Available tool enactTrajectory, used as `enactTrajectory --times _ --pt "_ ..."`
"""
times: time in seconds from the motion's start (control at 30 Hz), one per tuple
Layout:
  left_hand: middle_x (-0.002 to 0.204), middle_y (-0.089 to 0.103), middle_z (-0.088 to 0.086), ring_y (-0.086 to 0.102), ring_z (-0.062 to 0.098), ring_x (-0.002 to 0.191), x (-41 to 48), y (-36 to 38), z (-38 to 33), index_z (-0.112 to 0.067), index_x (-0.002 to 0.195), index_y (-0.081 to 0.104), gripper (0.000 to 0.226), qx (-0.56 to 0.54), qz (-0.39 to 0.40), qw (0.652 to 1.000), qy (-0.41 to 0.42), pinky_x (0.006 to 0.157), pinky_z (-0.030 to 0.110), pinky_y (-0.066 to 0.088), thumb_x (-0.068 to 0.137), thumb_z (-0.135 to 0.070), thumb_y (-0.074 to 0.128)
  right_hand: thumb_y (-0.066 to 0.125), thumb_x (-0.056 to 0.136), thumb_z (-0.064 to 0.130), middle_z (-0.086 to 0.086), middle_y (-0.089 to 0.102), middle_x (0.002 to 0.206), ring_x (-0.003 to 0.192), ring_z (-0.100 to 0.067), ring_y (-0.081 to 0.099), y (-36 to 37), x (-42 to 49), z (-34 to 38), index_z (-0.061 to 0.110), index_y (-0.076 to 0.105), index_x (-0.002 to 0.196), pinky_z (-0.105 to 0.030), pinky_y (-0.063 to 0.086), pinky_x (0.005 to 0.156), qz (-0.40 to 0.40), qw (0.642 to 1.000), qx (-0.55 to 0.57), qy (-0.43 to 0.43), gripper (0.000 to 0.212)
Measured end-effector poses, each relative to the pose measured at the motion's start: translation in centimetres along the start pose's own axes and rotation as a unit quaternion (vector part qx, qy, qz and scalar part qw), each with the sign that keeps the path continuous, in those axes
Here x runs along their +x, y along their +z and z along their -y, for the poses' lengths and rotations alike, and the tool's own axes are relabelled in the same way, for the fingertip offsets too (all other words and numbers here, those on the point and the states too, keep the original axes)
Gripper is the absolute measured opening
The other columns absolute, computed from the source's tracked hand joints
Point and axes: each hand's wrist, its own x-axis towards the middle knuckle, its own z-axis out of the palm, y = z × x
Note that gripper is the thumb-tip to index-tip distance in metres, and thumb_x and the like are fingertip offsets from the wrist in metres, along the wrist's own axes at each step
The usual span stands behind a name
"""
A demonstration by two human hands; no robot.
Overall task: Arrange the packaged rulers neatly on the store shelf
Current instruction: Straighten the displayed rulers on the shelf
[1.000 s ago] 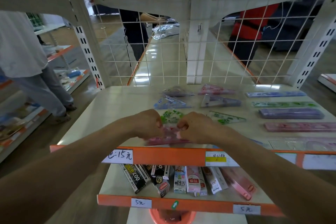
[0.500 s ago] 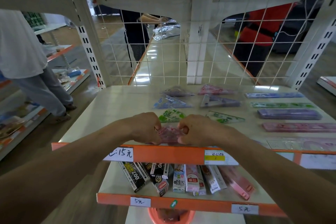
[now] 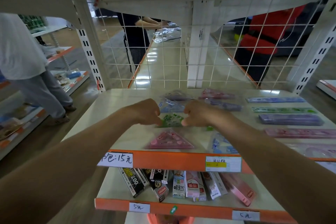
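At the centre of the frame, the left hand reaches over the cream shelf, its fingers curled downward with the fingertips pinching the left edge of a green packaged set square. Just right of it, the right hand mirrors this, fingers bent and the thumb tip pressed at the packet's right edge, so both hands grasp the same green packet, which lies flat mid-shelf.

Below the green packet, near the shelf's orange front lip, a pink packaged set square lies free of both hands. Right of it sits a blue packaged set, partly covered by the right forearm. Above the hands lie a blue triangular packet and purple and pink ones, blurred.

At the right of the frame, long packaged rulers lie in parallel rows, blue, green, purple and pink from back to front.

A white wire grid backs the shelf. Handwritten price tags hang on the lip; the lower shelf holds boxed goods. People stand at the left edge and beyond the grid.
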Motion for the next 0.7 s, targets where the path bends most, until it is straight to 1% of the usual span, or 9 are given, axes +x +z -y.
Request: enactTrajectory --times 0.07,0.13,0.17,0.2,0.3,0.37,0.5,0.63,0.7 --pt "0.100 0.056 0.008 0.054 0.022 0.086 0.6 0.8 0.1 -0.018 0.103 0.057 0.026 0.015 0.007 1.000 -0.010 0.076 0.029 0.044 0.082 -0.028 0.069 0.058 0.091 0.025 -0.009 0.058 0.125 0.108 -0.025 0.059 0.6 0.5 0.1 0.005 0.053 0.128 -0.031 0.047 0.087 0.012 1.000 -0.008 0.006 0.042" --pt "0.116 0.061 0.008 0.059 0.023 0.098 0.7 1.2 0.2 -0.013 0.126 0.057 0.051 0.021 -0.006 1.000 -0.023 0.080 0.028 0.047 0.079 -0.028 0.072 0.058 0.090 0.021 -0.010 0.062 0.113 0.091 -0.022 0.060 1.2 0.9 0.0 0.006 0.058 0.119 -0.027 0.045 0.070 0.001 1.000 -0.015 0.004 0.033" --pt "0.117 0.061 0.007 0.059 0.022 0.098 0.8 1.4 0.3 -0.013 0.126 0.057 0.052 0.026 -0.012 0.999 -0.021 0.077 0.027 0.047 0.079 -0.028 0.072 0.058 0.090 0.020 -0.010 0.063 0.107 0.086 -0.021 0.060 1.4 1.1 -0.1 0.006 0.061 0.115 -0.027 0.044 0.065 -0.004 1.000 -0.016 0.003 0.028" --pt "0.113 0.063 0.007 0.060 0.021 0.095 1.0 1.5 0.4 -0.014 0.121 0.062 0.045 0.037 -0.017 0.999 -0.012 0.074 0.026 0.046 0.079 -0.027 0.070 0.057 0.090 0.019 -0.010 0.064 0.106 0.087 -0.022 0.061 1.6 1.2 -0.2 0.006 0.062 0.113 -0.027 0.044 0.062 -0.010 1.000 -0.016 0.001 0.026" --pt "0.103 0.067 0.007 0.063 0.021 0.089 1.0 1.7 0.6 -0.014 0.109 0.069 0.029 0.061 -0.028 0.998 -0.001 0.072 0.028 0.049 0.082 -0.024 0.066 0.056 0.090 0.017 -0.010 0.064 0.113 0.098 -0.024 0.063 1.9 1.4 -0.1 0.007 0.063 0.116 -0.031 0.051 0.076 -0.017 1.000 -0.021 -0.004 0.028" --pt "0.107 0.066 0.006 0.063 0.021 0.092 1.0 1.7 0.8 -0.016 0.114 0.067 0.032 0.056 -0.035 0.998 -0.001 0.073 0.027 0.049 0.083 -0.024 0.065 0.056 0.090 0.017 -0.009 0.064 0.112 0.096 -0.023 0.063 2.0 1.6 0.0 0.008 0.064 0.115 -0.031 0.051 0.076 -0.024 0.999 -0.029 -0.012 0.028" --pt "0.116 0.062 0.003 0.059 0.020 0.100 0.7 1.5 1.0 -0.017 0.125 0.061 0.041 0.050 -0.040 0.998 0.006 0.074 0.023 0.041 0.085 -0.024 0.064 0.056 0.090 0.017 -0.008 0.065 0.111 0.095 -0.022 0.063 2.0 1.8 0.1 0.008 0.063 0.116 -0.030 0.051 0.076 -0.027 0.999 -0.027 -0.016 0.028" --pt "0.112 0.063 0.002 0.059 0.018 0.093 0.8 1.9 1.1 -0.017 0.125 0.061 0.039 0.049 -0.034 0.998 0.012 0.073 0.023 0.045 0.086 -0.025 0.063 0.055 0.091 0.017 -0.009 0.064 0.114 0.100 -0.024 0.063 2.3 1.7 0.1 0.008 0.063 0.116 -0.034 0.052 0.082 -0.025 0.999 -0.021 -0.015 0.028" --pt "0.112 0.062 0.003 0.058 0.017 0.092 0.9 1.7 1.1 -0.016 0.125 0.060 0.041 0.043 -0.021 0.999 0.011 0.075 0.025 0.047 0.085 -0.024 0.064 0.055 0.090 0.018 -0.008 0.066 0.110 0.096 -0.023 0.064 2.3 1.9 0.1 0.008 0.065 0.112 -0.034 0.052 0.081 -0.013 1.000 -0.024 -0.014 0.026"
